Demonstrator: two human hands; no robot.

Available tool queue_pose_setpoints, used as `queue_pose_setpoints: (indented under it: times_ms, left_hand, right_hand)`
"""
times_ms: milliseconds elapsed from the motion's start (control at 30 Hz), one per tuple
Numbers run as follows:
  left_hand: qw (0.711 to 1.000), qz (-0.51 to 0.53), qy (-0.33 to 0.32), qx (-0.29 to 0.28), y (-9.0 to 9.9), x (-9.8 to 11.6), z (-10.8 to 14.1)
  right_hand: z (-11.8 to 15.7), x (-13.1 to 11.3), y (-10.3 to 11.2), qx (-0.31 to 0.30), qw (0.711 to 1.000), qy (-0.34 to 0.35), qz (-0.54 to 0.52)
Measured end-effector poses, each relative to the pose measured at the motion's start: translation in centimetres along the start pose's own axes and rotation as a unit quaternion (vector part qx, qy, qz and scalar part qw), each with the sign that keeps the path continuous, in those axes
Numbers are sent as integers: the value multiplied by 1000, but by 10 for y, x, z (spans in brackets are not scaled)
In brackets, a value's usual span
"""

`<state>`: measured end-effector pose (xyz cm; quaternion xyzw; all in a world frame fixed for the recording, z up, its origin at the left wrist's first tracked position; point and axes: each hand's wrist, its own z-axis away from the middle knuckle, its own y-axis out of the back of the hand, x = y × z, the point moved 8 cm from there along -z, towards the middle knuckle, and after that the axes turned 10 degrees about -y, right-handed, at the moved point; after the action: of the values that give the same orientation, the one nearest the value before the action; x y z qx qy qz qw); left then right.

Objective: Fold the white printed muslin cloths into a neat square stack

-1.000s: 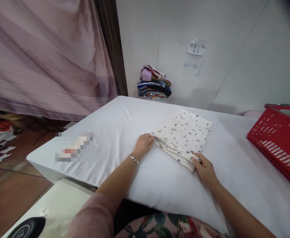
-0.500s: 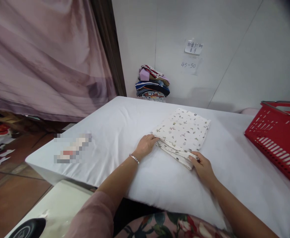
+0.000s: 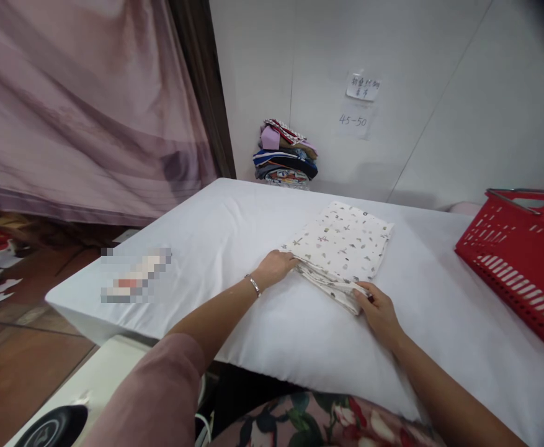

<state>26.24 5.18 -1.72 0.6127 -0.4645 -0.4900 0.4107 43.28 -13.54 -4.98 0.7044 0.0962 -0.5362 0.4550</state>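
Note:
A folded white cloth [image 3: 341, 242] with a small scattered print lies flat on the white-covered table [image 3: 197, 248]. Its near edge shows several loose layers. My left hand [image 3: 276, 267], with a silver bracelet at the wrist, is closed on the left end of that near edge. At the right end, my right hand [image 3: 376, 307] pinches the layers between thumb and fingers. The fingertips of both hands are partly hidden by the fabric.
A red plastic basket [image 3: 508, 248] stands on the table at right. Folded fabrics [image 3: 285, 155] are stacked at the back by the wall. A blurred-out item [image 3: 136, 276] lies at left. A pale surface with a black round object [image 3: 53, 428] is at lower left.
Both hands keep their hold on the near edge, and the cloth lies almost the same. My left forearm has swung slightly outward; the view has shifted a little.

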Motion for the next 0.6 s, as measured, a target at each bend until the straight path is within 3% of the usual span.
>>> queue_pose_setpoints:
  times_ms: [167,467,600]
  left_hand:
    - [1000,-7,3,-27,-6,2,-8]
    - [999,2,33,28,-3,3,2]
    - [1000,10,15,17,0,5,-3]
  right_hand:
    - [0,1,-1,6,1000,19,16]
    - [4,-4,-1,4,998,37,56]
    - [3,-3,-2,4,998,34,47]
